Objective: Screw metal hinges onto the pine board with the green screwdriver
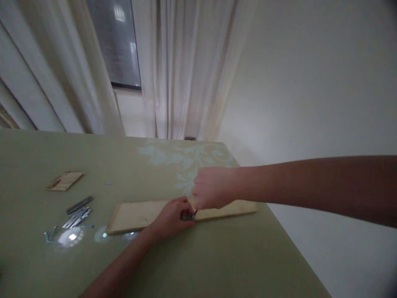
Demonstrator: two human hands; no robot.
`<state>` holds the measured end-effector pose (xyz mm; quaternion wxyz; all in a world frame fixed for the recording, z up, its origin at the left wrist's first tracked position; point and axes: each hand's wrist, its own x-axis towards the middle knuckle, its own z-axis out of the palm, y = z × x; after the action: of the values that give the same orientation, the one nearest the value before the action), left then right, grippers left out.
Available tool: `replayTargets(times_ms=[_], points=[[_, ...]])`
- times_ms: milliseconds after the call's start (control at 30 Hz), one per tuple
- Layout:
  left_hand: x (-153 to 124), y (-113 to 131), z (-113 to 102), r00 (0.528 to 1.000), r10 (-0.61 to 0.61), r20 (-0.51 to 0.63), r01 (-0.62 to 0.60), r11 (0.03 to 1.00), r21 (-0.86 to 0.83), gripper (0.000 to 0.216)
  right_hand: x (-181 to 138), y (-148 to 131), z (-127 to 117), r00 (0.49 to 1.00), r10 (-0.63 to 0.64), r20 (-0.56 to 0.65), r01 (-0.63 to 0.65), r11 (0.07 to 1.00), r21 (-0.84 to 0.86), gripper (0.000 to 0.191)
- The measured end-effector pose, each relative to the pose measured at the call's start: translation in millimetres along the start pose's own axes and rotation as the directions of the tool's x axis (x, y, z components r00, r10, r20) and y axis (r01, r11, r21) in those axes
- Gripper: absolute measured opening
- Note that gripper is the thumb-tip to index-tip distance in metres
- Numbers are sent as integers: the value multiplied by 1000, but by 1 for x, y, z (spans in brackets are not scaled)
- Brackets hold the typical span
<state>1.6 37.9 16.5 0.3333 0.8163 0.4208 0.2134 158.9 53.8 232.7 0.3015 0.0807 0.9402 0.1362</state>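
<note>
A long pale wooden board [136,215] lies flat on the green table [217,265]. My left hand [170,219] rests on the board's near edge and pinches a small dark metal bracket [187,216] against it. My right hand [212,188] is closed in a fist just above the bracket, reaching in from the right; a thin dark tip shows under it, and what it grips is hidden by the fingers.
Flat metal plates [79,211] and loose screws [51,236] lie left of the board. A smaller wooden piece [64,181] sits further back left. The table's right edge drops off close to the board. Curtains [173,70] and a window are behind.
</note>
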Motion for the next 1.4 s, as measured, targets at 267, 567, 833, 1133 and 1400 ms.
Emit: replayTargets(times_ms=[267, 567, 833, 1133, 1400], points=[[0, 0, 1, 998, 66, -23, -66, 998, -5, 13, 38, 17, -24, 822, 365, 438, -523, 789, 323, 33], [-1, 4, 6, 984, 145, -103, -138, 988, 70, 26, -2, 12, -5, 997, -70, 12, 70, 997, 18, 22], [-2, 5, 6, 985, 161, -59, -157, 985, 76, 19, -3, 17, 9, 994, 76, 74, -88, 982, 168, 18], [1, 4, 5, 976, 218, -28, -215, 973, 80, 32, -12, 6, 17, 880, 420, 223, -475, 808, 350, 41], [-4, 7, 8, 988, 136, -66, -129, 986, 105, 25, -2, 5, -3, 978, -205, 38, 206, 978, -36, 26]])
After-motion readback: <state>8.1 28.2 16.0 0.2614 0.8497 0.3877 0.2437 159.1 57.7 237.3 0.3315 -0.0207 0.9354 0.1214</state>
